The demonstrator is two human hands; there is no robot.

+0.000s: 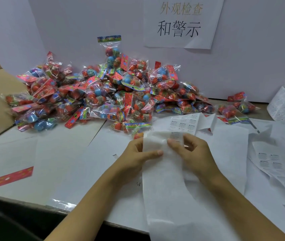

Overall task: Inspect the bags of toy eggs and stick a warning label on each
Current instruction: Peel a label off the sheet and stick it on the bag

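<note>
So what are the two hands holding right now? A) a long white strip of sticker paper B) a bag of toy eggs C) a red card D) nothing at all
A: the left hand and right hand both pinch the white label strip with their fingers, while the bags of toy eggs lie piled behind, untouched.

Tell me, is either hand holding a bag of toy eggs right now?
No, the left hand and the right hand both pinch the label strip, while the bags of toy eggs lie piled behind.
</note>
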